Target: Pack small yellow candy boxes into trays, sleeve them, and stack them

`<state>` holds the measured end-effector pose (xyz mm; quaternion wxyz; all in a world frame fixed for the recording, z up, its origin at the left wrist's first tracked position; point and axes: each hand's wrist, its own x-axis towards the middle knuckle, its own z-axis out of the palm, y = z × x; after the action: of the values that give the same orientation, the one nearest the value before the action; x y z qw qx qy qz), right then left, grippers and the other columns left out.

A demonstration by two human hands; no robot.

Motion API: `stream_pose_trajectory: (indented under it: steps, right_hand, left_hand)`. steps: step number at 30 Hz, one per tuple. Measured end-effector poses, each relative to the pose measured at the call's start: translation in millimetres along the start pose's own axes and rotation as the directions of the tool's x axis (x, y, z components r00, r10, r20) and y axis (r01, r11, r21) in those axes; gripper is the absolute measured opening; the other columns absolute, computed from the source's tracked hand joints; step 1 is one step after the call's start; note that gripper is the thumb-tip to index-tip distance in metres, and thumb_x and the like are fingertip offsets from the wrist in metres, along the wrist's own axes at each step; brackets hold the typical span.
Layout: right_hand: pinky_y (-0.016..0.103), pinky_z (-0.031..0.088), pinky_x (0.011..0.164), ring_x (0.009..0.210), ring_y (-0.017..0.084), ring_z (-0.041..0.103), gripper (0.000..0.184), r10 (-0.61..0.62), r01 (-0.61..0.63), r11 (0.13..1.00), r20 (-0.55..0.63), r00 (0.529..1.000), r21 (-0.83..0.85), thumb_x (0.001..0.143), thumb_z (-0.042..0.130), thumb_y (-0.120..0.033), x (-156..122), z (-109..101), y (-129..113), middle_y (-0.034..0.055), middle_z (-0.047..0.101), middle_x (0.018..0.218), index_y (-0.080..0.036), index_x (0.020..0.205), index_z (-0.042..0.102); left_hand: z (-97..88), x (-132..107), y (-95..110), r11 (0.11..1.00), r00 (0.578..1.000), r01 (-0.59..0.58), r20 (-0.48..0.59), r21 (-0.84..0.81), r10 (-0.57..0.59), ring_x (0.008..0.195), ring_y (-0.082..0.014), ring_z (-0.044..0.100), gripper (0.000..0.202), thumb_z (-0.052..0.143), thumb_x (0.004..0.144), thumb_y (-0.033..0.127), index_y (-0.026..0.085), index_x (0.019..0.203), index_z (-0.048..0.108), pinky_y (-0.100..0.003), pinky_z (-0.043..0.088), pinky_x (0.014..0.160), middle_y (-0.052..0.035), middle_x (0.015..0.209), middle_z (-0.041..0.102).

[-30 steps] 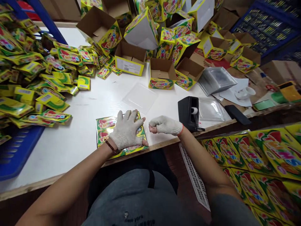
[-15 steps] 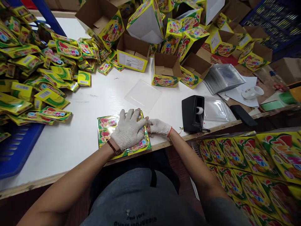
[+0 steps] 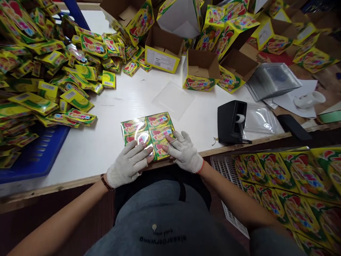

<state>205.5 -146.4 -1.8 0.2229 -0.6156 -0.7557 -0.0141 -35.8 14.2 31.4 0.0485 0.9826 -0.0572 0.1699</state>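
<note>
A flat block of yellow-green candy packs in clear plastic point(image 3: 145, 132) lies at the near edge of the white table point(image 3: 106, 142). My left hand point(image 3: 128, 164), in a white knit glove, lies flat on the block's near left corner with its fingers stretched out. On the near right corner rests my gloved right hand point(image 3: 183, 152), fingers spread, fingertips pressing the wrap. Neither hand grips anything.
A black tape dispenser point(image 3: 231, 121) stands right of the block. A clear plastic sheet point(image 3: 173, 99) lies behind it. Loose packs point(image 3: 53, 71) are heaped on the left over a blue crate point(image 3: 34, 156). Open cartons point(image 3: 199, 69) crowd the back; finished blocks point(image 3: 287, 181) are stacked lower right.
My left hand slid from the top of the block to its near left corner. My right hand opened from a fist beside the block and moved onto its near right corner.
</note>
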Motion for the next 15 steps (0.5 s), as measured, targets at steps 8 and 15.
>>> stream_pose_trajectory:
  steps: [8, 15]
  right_hand:
    - [0.047, 0.043, 0.102, 0.111, 0.027, 0.059, 0.032, 0.62, -0.683, 0.725, -0.519, 0.589, 0.089, 0.09, 0.048, -0.03, -60, -90, 90, 0.0135, 0.067, 0.112, -0.017, 0.113, 0.067]
    - [0.04, 0.048, 0.087, 0.088, 0.025, 0.063, 0.036, 0.937, -0.844, 0.334, -0.243, 0.25, 0.419, 0.082, 0.053, -0.049, -132, -117, 141, 0.0092, 0.07, 0.083, -0.019, 0.077, 0.071]
  left_hand:
    - [32.0, 53, -28, 0.999, 0.979, -0.011, -0.205, 0.036, 0.018, 0.121, -0.0279, 0.06, 0.044, 0.052, 0.089, 0.022, 0.027, 0.132, 0.059, -0.053, 0.036, 0.107, -0.0067, 0.123, 0.07]
    - [34.0, 59, -38, 0.99, 0.971, -0.06, -0.223, 0.126, 0.087, 0.112, -0.0309, 0.064, 0.044, 0.054, 0.087, 0.018, 0.024, 0.13, 0.059, -0.052, 0.038, 0.102, -0.0091, 0.122, 0.07]
